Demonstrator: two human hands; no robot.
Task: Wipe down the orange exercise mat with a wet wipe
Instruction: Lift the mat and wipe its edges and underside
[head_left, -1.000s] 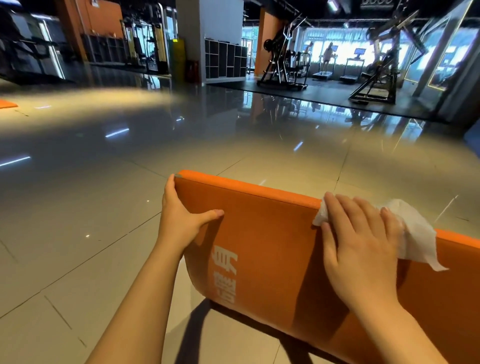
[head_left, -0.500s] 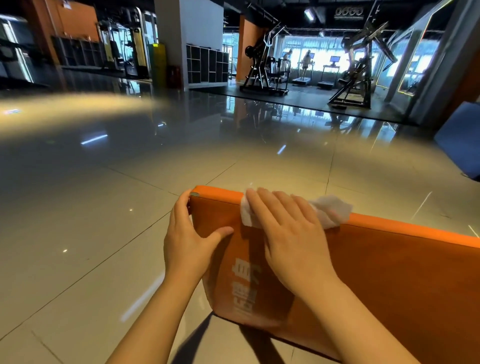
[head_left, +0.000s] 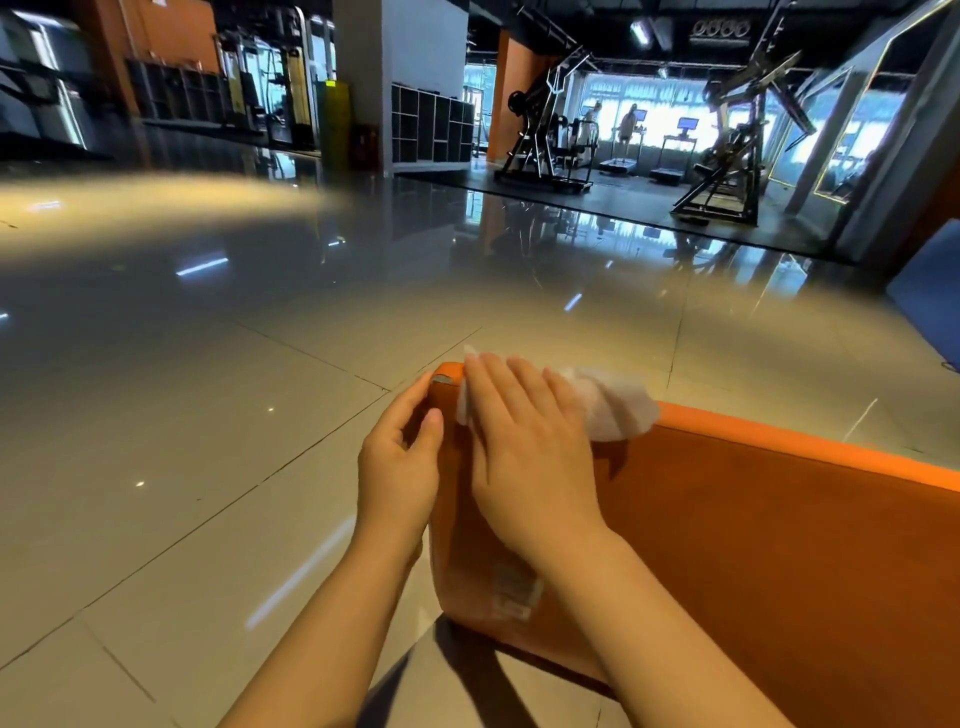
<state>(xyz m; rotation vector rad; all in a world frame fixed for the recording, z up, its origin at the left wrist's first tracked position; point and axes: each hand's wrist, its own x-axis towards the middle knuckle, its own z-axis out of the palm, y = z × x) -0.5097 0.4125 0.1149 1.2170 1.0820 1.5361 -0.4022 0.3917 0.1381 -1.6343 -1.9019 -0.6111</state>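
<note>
The orange exercise mat (head_left: 769, 545) stands on its long edge on the tiled floor, filling the lower right of the view. My left hand (head_left: 400, 467) grips its upright left end, fingers curled round the edge and thumb on the near face. My right hand (head_left: 530, 452) lies flat with straight fingers on the near face at the top left corner, pressing the white wet wipe (head_left: 613, 408) against the mat. Part of the wipe bunches out over the top edge to the right of my fingers. White printed lettering (head_left: 511, 592) shows low on the mat below my right wrist.
Glossy grey floor tiles (head_left: 208, 415) stretch out to the left and ahead. A blue mat (head_left: 930, 291) leans at the far right. Weight machines (head_left: 727, 145) and treadmills stand on dark flooring at the back, with cubby shelves (head_left: 431, 124) by a white pillar.
My right hand has slid the wipe leftward along the mat's top edge to its left corner, ending right beside my left hand, whose thumb has drawn in towards the edge.
</note>
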